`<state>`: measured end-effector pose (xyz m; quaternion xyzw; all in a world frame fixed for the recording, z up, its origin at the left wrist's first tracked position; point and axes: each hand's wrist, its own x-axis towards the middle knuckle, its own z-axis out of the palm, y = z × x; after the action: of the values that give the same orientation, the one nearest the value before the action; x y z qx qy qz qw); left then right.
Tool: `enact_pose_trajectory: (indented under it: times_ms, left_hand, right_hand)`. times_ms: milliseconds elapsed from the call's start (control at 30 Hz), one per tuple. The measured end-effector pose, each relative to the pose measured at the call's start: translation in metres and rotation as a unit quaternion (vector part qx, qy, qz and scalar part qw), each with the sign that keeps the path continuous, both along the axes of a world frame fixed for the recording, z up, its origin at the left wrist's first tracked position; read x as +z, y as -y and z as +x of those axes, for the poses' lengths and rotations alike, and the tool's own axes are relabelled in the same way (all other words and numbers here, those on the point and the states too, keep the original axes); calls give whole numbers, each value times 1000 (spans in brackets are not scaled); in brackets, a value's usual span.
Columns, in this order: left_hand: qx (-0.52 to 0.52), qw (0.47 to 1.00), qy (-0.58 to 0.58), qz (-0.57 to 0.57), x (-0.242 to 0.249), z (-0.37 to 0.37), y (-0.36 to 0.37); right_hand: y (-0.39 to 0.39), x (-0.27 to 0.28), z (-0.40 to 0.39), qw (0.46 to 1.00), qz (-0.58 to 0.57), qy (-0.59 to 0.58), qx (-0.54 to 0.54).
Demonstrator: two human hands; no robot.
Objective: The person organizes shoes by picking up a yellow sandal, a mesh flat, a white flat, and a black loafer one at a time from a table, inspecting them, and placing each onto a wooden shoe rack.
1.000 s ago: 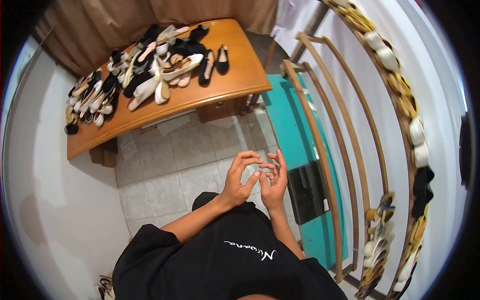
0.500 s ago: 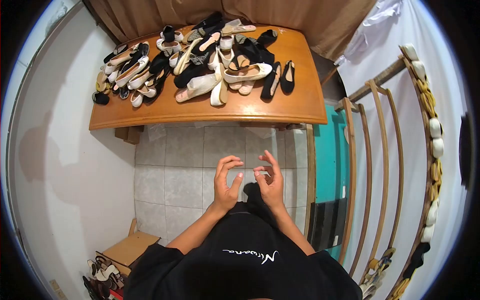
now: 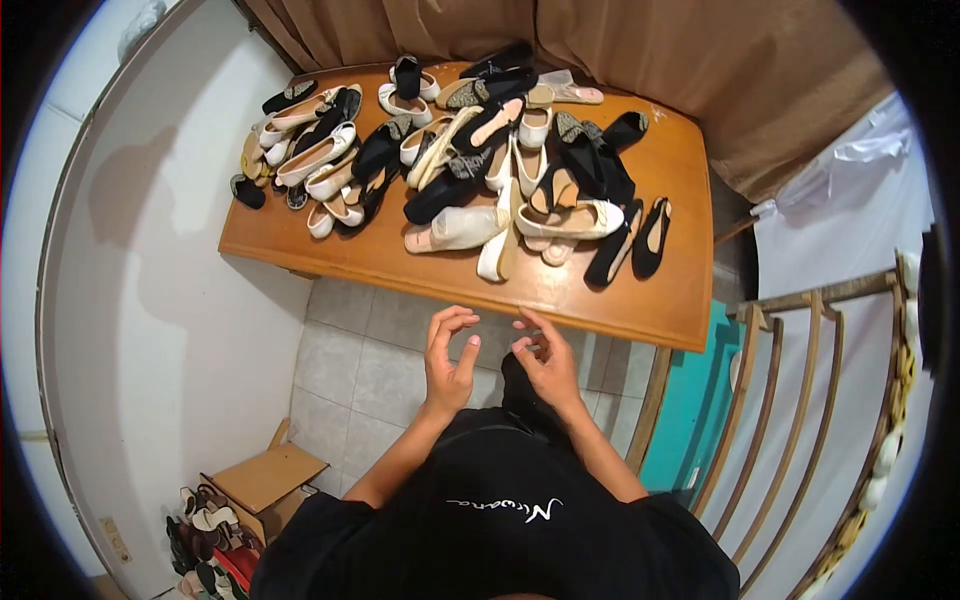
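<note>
My left hand [image 3: 451, 355] is raised in front of my body, its fingers curved and apart from the thumb, holding nothing. Opposite it, my right hand [image 3: 545, 355] has its fingers curled loosely with a gap to the thumb, also with nothing in it. Both are nearest to the front edge of a wooden table [image 3: 350, 262]. A heap of flat shoes and slippers covers much of that table: a white ballet flat [image 3: 570, 219], a black flat [image 3: 652, 238] at the right, and a slipper with a whitish translucent strap [image 3: 465, 229] near the front.
A slatted wooden rack [image 3: 790, 400] stands at the right, above a teal panel [image 3: 690, 410]. More footwear [image 3: 215, 525] lies at the lower left beside a cardboard box [image 3: 265, 475]. A brown curtain [image 3: 640, 60] hangs behind the table; a white wall [image 3: 150, 300] borders the left.
The table now appears closer and tilted in view, and the rack has shifted lower right. My hands keep almost the same pose before my body.
</note>
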<state>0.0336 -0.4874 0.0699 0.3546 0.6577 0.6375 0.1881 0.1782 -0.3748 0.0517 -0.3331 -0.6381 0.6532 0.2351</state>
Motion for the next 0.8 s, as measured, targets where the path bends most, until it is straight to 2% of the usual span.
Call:
enact_pose_trajectory:
  times_ms: [200, 400, 600, 733, 800]
  left_hand:
    - [38, 998, 33, -42, -15, -51, -59]
    - [85, 991, 86, -52, -24, -89, -86]
    - [103, 989, 97, -37, -51, -132, -97]
    - [60, 993, 76, -71, -64, -180, -103]
    - [6, 994, -1, -107, -64, -208, -106]
  right_hand:
    - [-69, -20, -54, 998, -34, -6, 60]
    - [-109, -24, -104, 991, -61, 19, 120]
    - [-129, -25, -162, 992, -53, -9, 111]
    - [-136, -23, -200, 993, -44, 43, 103]
    - [-133, -24, -220, 995, -35, 40, 81]
